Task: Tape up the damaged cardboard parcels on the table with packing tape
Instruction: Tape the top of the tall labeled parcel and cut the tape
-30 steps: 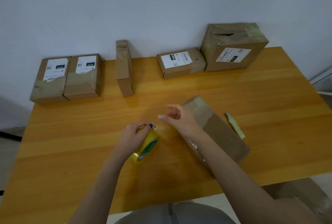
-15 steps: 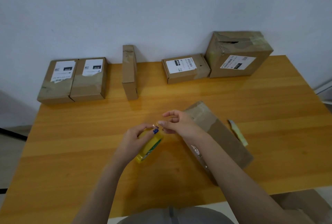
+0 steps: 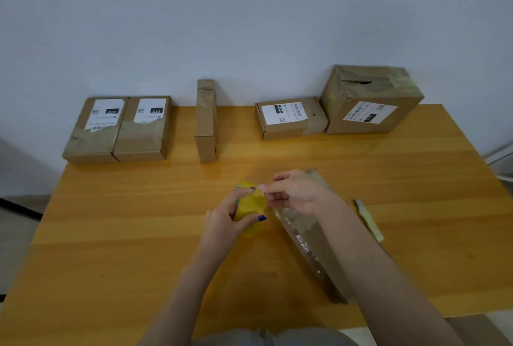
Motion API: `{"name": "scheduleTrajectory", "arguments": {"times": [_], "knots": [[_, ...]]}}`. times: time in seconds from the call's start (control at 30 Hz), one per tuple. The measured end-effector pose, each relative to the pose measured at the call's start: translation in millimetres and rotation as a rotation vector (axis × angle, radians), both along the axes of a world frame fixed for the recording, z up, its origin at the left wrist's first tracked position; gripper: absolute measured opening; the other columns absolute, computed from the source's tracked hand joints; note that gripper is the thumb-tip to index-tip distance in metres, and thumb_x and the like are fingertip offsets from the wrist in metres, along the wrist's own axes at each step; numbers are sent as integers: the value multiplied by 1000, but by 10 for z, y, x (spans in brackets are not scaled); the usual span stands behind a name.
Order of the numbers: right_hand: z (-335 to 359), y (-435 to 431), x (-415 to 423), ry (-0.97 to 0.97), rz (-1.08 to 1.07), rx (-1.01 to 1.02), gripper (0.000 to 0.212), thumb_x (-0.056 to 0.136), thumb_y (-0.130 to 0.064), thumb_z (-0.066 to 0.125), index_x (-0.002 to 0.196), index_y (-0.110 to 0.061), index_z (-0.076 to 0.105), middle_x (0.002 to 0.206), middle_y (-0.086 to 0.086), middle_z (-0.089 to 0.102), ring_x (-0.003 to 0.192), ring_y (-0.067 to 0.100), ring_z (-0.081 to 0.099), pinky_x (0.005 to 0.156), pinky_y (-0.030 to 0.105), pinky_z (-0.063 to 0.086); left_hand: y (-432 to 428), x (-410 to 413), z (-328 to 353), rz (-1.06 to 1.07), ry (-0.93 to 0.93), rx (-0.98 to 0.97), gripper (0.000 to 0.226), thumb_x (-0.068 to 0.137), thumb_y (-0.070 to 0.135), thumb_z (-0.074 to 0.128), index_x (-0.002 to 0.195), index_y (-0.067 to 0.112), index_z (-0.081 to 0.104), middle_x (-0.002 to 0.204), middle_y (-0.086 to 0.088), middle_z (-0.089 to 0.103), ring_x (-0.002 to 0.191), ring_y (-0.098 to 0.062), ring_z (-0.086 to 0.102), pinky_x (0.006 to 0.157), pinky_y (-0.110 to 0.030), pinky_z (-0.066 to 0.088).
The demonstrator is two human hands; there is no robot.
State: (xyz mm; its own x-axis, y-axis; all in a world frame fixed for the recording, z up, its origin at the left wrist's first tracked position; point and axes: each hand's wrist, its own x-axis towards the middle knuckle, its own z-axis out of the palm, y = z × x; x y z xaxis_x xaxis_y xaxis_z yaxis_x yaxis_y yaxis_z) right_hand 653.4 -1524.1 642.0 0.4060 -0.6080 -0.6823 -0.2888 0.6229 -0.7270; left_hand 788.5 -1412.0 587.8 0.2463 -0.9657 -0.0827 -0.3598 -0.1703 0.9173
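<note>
My left hand (image 3: 229, 222) grips a yellow roll of packing tape (image 3: 249, 207) above the middle of the wooden table (image 3: 138, 221). My right hand (image 3: 297, 191) pinches the tape's loose end at the top edge of the roll. Under my right forearm lies a long flat cardboard parcel (image 3: 316, 248), set at a slant, with clear tape along its near side. Most of its top is hidden by my arm.
Along the back edge by the wall stand two labelled parcels (image 3: 119, 129) side by side, a narrow parcel on edge (image 3: 206, 121), a small labelled box (image 3: 290, 118) and a large torn box (image 3: 370, 98). A pale green strip (image 3: 369, 219) lies to the right.
My right hand came in from above the flat parcel to the roll and took its end. My left hand turned the roll upward.
</note>
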Motion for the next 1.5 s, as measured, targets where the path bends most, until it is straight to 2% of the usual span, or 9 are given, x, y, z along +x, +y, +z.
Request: {"name": "scheduleTrajectory", "arguments": {"times": [0.17, 0.33, 0.5, 0.63, 0.87, 1.0, 1.13, 1.3, 1.5], "knots": [[25, -13, -62, 21, 22, -40, 67, 81, -1, 73, 137, 3, 36, 85, 9, 63, 74, 15, 61, 75, 29, 57, -60, 44, -3, 23, 22, 79, 111, 67, 41, 79, 143, 47, -2, 70, 4, 71, 60, -6, 58, 66, -33, 49], [55, -48, -77, -30, -15, -92, 58, 79, -1, 73, 129, 1, 44, 88, 7, 59, 75, 14, 60, 69, 24, 55, -138, 25, 50, 56, -5, 68, 102, 75, 30, 79, 148, 39, 10, 80, 18, 72, 94, -1, 62, 96, -24, 44], [24, -111, -60, -69, -26, -74, 37, 79, 0, 73, 106, -6, 49, 80, 5, 58, 69, 13, 59, 73, 28, 57, -182, 13, 133, 88, 68, 44, 96, 74, 20, 80, 141, 45, 16, 93, 10, 74, 97, 16, 57, 80, 3, 36], [-59, -113, -11, -21, -40, -50, 45, 77, 1, 75, 113, -5, 47, 79, 6, 61, 68, 13, 59, 65, 25, 57, -139, 4, 100, 120, 73, 11, 96, 73, 21, 80, 142, 47, 19, 91, 8, 74, 101, 3, 61, 90, -10, 40], [-164, -112, 77, 239, 59, -278, 42, 71, -30, 84, 70, -17, 44, 73, -1, 50, 72, 14, 55, 83, 33, 56, -103, 47, 111, 152, -8, -55, 87, 75, 15, 80, 142, 36, 28, 54, 18, 63, 60, 10, 55, 68, -3, 40], [-228, -121, -5, 351, 105, -355, 37, 87, -48, 62, 99, -13, 62, 96, 2, 66, 81, 13, 58, 82, 27, 48, -106, 153, 52, 171, -95, 29, 87, 74, 21, 81, 144, 33, 32, 111, 6, 70, 103, -3, 63, 78, -3, 41], [-330, -213, -374, 564, -44, -537, 46, 95, -43, 51, 129, -11, 50, 127, 5, 57, 109, 16, 52, 93, 31, 43, -52, 360, -91, 184, -289, 138, 79, 77, 19, 78, 144, 19, 36, 126, -11, 62, 118, -21, 58, 89, -30, 49], [-627, -211, -917, 845, 102, -445, 81, 83, -54, 65, 144, -9, 35, 143, 12, 45, 130, 32, 43, 105, 43, 38, 112, 641, -369, 199, -555, 328, 76, 83, 17, 72, 146, 12, 30, 103, -17, 66, 78, -30, 65, 55, -39, 52], [-664, -19, -888, 773, 152, -457, 68, 89, -59, 53, 128, -2, 56, 123, 13, 62, 113, 29, 57, 87, 33, 45, 180, 738, -513, 149, -684, 369, 72, 86, 10, 68, 146, 9, 28, 80, -11, 59, 55, -25, 49, 40, -29, 32]]}}
